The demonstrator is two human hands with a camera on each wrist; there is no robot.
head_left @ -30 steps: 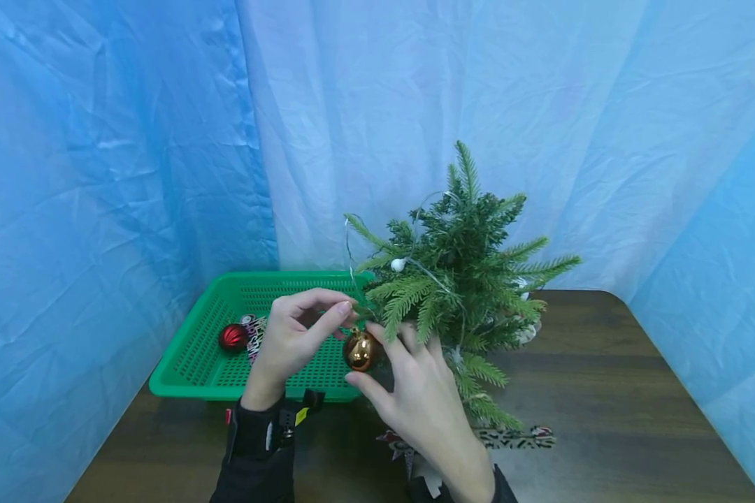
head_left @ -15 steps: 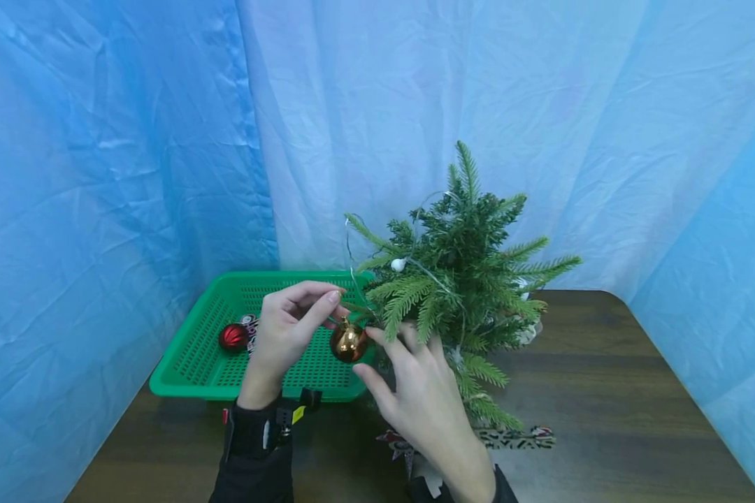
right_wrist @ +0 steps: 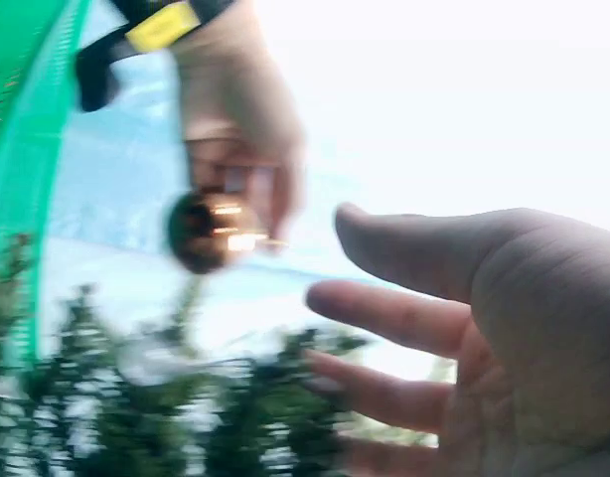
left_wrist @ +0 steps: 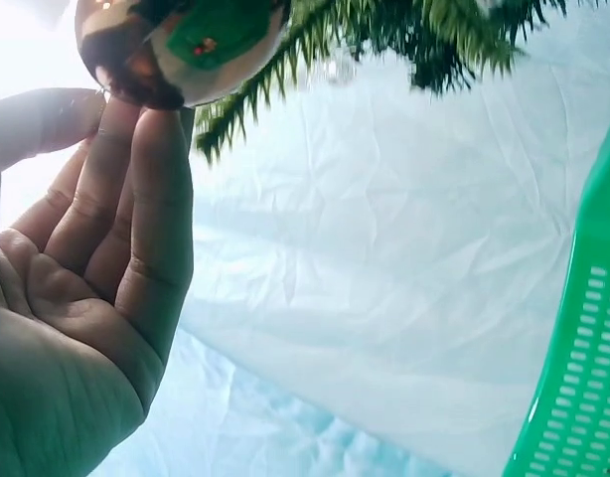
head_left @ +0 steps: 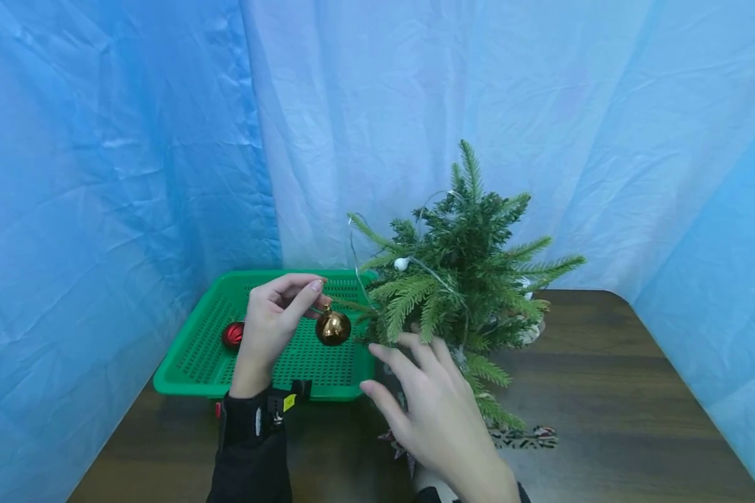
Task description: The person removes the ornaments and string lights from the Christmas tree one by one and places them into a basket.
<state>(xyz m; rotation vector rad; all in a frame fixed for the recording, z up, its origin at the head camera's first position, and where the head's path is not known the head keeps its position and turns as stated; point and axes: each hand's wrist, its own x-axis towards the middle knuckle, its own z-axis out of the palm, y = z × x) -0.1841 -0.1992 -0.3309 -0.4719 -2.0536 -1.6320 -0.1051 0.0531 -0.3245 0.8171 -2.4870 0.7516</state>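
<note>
My left hand (head_left: 269, 327) pinches the top of a shiny gold Christmas ball (head_left: 333, 327) between thumb and fingers, and the ball hangs over the green basket. A thin branch of the small Christmas tree (head_left: 472, 244) reaches towards the ball's cap. In the left wrist view the ball (left_wrist: 181, 45) sits at the fingertips, cut off by the top edge. My right hand (head_left: 440, 412) is in front of the tree's lower left branches, thumb and fingers spread, holding nothing. The right wrist view, blurred, shows a gap between its fingers and the ball (right_wrist: 211, 231).
The green plastic basket (head_left: 182, 363) stands at the left with a red ball (head_left: 232, 336) inside. A wire with a white bulb (head_left: 401, 264) winds round the tree. A patterned ornament (head_left: 525, 438) lies on the brown table (head_left: 635, 405), and a star-shaped one is partly under my right arm.
My left hand has drawn the gold ball left and slightly up, away from the tree. My right hand no longer reaches the ball; it has shifted slightly down and right, fingers spread.
</note>
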